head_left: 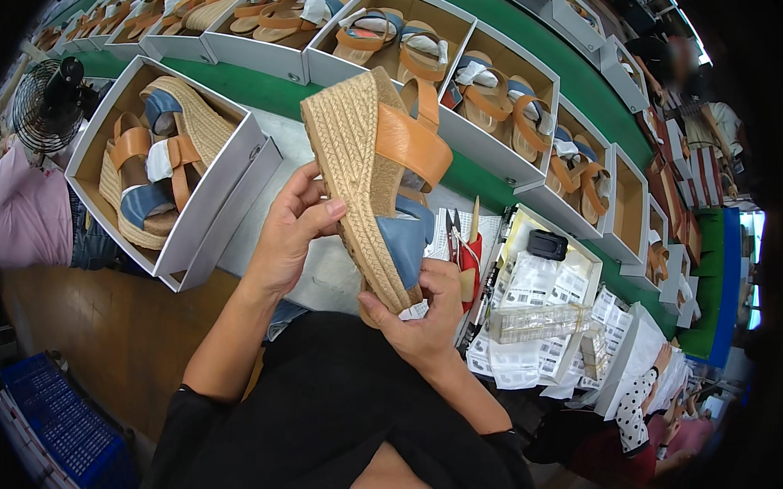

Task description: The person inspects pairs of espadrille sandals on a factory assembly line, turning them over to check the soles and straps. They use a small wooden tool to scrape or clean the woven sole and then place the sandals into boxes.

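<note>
A wedge sandal (357,169) with a woven rope sole, a tan ankle strap and a blue toe strap is held up in front of me, toe pointing down. My left hand (298,219) grips its sole edge between thumb and fingers. Around the toe end, my right hand (419,311) is closed, thumb on the sole. To the left, an open white shoebox (227,198) holds a pair of matching sandals (154,169) with white paper on the straps. It rests on the grey work surface (278,148).
Open shoeboxes (492,153) with sandals line a green conveyor (522,54). At right lie label sheets (530,281), a black device (547,244), scissors (452,234) and a red holder (471,265). A fan (48,103), blue crate (56,422) and co-workers stand around.
</note>
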The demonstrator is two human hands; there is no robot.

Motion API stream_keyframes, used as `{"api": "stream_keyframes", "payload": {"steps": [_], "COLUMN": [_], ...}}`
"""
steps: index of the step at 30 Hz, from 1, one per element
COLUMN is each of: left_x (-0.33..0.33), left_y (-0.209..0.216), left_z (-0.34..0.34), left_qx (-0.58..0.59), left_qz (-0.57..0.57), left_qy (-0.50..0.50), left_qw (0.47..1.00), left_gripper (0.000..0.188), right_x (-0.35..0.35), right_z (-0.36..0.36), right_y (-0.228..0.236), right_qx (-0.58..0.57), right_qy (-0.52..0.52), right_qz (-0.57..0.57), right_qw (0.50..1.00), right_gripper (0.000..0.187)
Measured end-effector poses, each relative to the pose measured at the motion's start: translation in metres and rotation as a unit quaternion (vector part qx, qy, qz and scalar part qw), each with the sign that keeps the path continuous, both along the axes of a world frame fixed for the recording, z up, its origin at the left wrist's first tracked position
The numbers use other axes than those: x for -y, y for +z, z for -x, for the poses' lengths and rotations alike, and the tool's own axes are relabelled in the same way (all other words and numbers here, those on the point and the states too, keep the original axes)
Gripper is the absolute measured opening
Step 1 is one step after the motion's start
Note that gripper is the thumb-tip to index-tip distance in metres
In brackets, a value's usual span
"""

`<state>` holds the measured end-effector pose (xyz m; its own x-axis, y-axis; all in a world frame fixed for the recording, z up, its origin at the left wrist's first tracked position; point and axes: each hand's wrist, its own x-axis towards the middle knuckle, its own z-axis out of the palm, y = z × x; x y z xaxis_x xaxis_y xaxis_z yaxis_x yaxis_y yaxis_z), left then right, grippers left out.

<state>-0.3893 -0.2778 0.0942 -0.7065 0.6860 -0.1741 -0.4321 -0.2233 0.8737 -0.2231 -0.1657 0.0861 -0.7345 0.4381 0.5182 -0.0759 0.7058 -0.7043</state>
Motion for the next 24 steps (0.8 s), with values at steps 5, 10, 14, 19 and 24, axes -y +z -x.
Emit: {"api": "stream_keyframes", "payload": {"steps": [5,10,14,19,24], "left_x": [0.000,0.002,0.001,0.004,0.008], "left_y": [0.005,0.004,0.009,0.012,-0.003], "left_z": [0.002,0.005,-0.001,-0.001,-0.013], "left_qx": [-0.051,-0.119,-0.105,-0.090,-0.029], "left_qz": [-0.013,-0.019,-0.046,-0.051,-0.035], "left_qy": [-0.001,0.006,0.044,0.039,0.106], "left_qw": [0.999,0.993,0.992,0.994,0.993], "left_gripper": [0.064,0.070,0.072,0.071,0.071], "right_x": [0.001,-0.001,-0.001,-0.002,-0.016], "right_z": [0.000,0.000,0.001,0.003,0.007], "right_y": [0.003,-0.005,-0.006,-0.003,0.003], "right_qx": [-0.008,0.020,0.013,0.020,0.018], "right_qy": [0.008,0.014,0.016,0.024,0.015], "right_qz": [0.000,0.004,0.006,0.024,0.049], "right_qw": [1.000,1.000,1.000,0.999,0.999], "right_gripper": [0.061,0.059,0.058,0.059,0.063]}}
